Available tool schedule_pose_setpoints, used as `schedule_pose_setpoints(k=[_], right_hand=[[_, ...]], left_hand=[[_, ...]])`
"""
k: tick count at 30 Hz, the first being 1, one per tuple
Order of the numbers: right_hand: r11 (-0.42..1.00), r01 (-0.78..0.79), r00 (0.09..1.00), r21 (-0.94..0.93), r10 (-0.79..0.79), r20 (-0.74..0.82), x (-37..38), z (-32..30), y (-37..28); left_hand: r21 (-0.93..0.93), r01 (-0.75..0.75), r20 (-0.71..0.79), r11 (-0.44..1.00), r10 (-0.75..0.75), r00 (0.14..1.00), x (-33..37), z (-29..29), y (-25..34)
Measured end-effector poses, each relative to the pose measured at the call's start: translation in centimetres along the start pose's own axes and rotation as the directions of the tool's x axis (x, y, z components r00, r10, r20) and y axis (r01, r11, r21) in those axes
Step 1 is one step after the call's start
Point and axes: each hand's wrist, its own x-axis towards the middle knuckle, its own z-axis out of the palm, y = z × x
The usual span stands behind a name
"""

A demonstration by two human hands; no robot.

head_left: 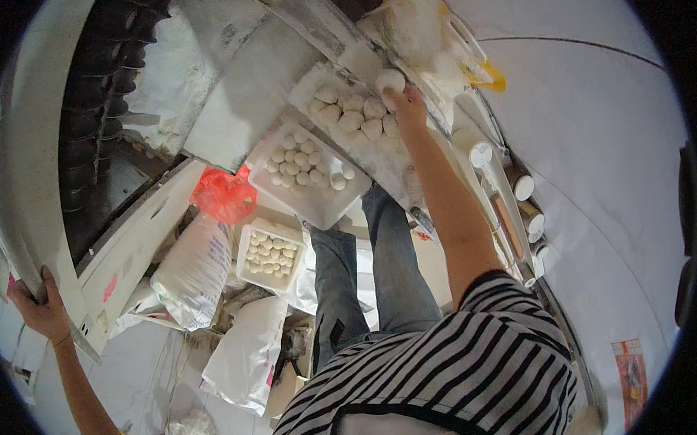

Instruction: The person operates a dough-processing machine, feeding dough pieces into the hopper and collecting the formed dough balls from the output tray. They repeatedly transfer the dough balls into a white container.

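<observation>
- Grasping a pale ball [391, 80] with the right hand [407, 110] at one o'clock, fingers cupped around, probably to keep it round.
- Curled over a long pale panel [31, 169] with the left hand [40, 309], between eight and nine o'clock, perhaps for bracing.
- Laid at twelve o'clock on the powdery desk [385, 165]: rough lumps [352, 112], likely dusted against sticking.
- Gathered in a white tub [317, 209] at eleven o'clock, probably against rolling: smooth balls [298, 159].
- Hidden: the left palm, the right fingertips' exact contact, the contents of a white sack [249, 354] at seven o'clock.
</observation>
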Motion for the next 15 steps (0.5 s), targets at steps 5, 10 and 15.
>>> schedule_pose_setpoints(k=[5, 10, 15], right_hand=[[0.952, 0.193, 0.910, -0.239, -0.082, 0.407, -2.2, -5.8, 4.4], [0.928, -0.325, 0.941, -0.184, 0.337, 0.036, 7.0, -4.6, 7.7], [0.882, -0.338, 0.941, 0.329, 0.325, 0.096, 10.2, -1.1, 6.0]], left_hand=[[0.077, 0.029, 0.007, 0.997, -0.029, 1.000, -0.1, 0.0, -0.1], [0.078, 0.024, 0.004, 0.997, -0.024, 1.000, -0.3, 0.1, -0.3], [0.063, 0.038, 0.002, 0.997, -0.038, 0.999, -0.3, 0.0, 0.1]])
